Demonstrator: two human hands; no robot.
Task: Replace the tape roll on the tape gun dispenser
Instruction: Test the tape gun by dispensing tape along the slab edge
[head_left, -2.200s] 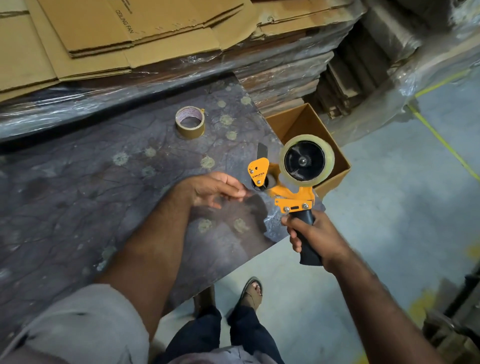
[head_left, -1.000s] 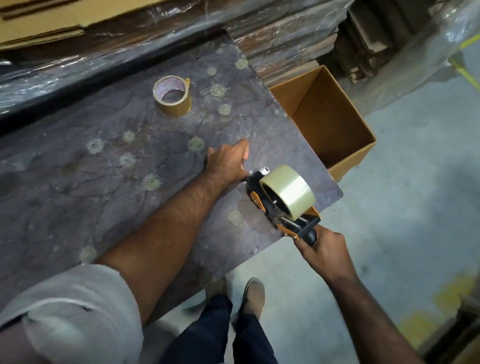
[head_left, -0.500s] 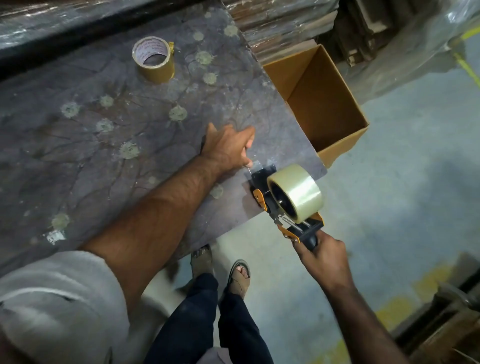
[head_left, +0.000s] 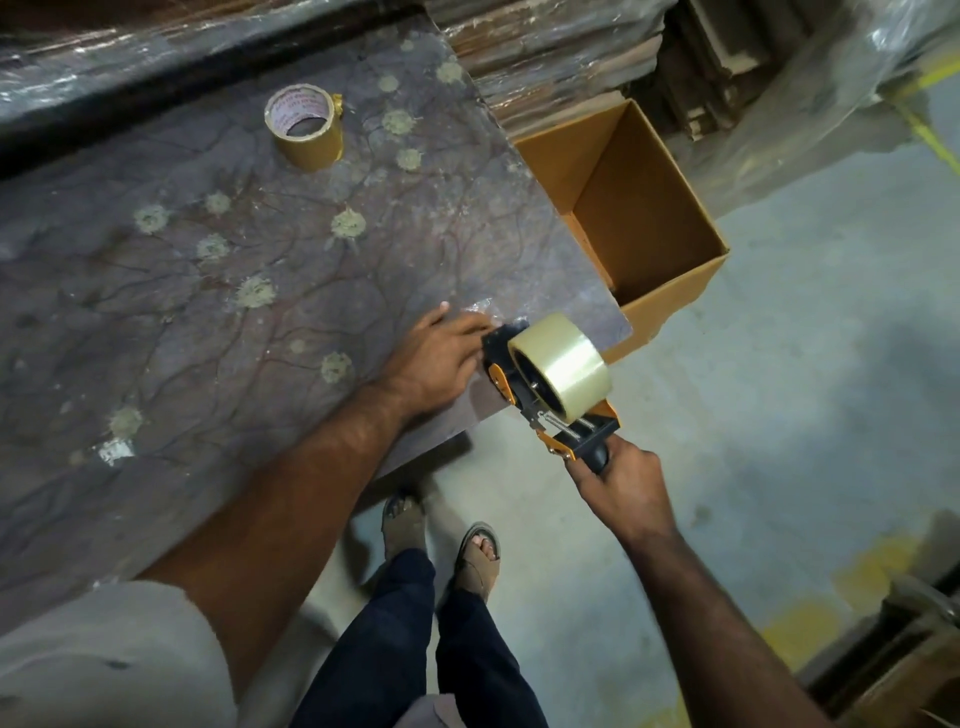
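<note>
An orange and black tape gun carries a full clear tape roll and rests nose-down on the near right corner of the dark table. My right hand grips its black handle, just off the table's edge. My left hand lies flat on the table beside the gun's front, fingers pressing a clear strip of tape against the surface. A thin, nearly used-up brown roll stands far back on the table, apart from both hands.
An open cardboard box sits on the floor past the table's right edge. Plastic-wrapped stacks of flat cardboard line the back. My feet in sandals stand on the grey concrete floor.
The tape gun came down from mid-air onto the table corner and was drawn back toward me. My left hand went flat onto the tape end and stays there.
</note>
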